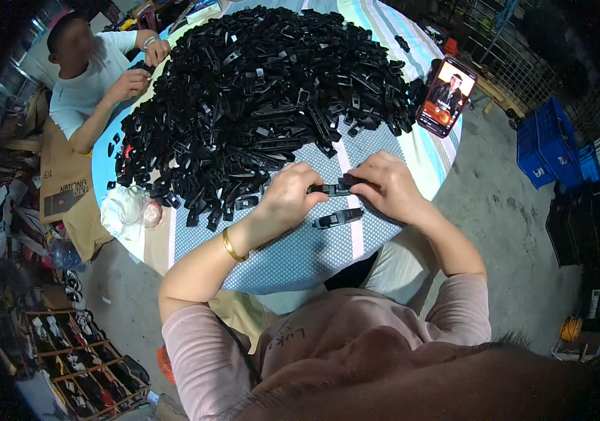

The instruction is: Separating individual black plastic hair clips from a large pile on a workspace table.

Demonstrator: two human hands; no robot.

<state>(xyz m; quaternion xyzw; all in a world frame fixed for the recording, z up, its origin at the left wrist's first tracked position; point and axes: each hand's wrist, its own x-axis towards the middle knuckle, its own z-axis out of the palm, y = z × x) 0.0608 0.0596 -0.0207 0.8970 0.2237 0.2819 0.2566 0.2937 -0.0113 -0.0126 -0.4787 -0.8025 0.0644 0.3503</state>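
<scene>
Both my hands meet over the near part of a cloth-covered round table (272, 263). Between them is a small black plastic part (331, 189). My left hand (291, 193) pinches its left end, thumb and fingers closed. My right hand (388, 184) grips the right end, the fingertips partly covering it. A second black plastic part (338, 218), long and narrow, lies on the cloth just below my hands. Beyond them rises a large heap of similar black plastic parts (265, 91); its near edge comes close to my left hand.
A phone (447, 97) with a lit screen leans at the table's right. A white plastic bag (123, 214) sits at the left edge. Across at far left, a co-worker (96, 77) handles a black part. Blue crates (544, 144) stand on the floor at right, a shoe rack (82, 358) at lower left.
</scene>
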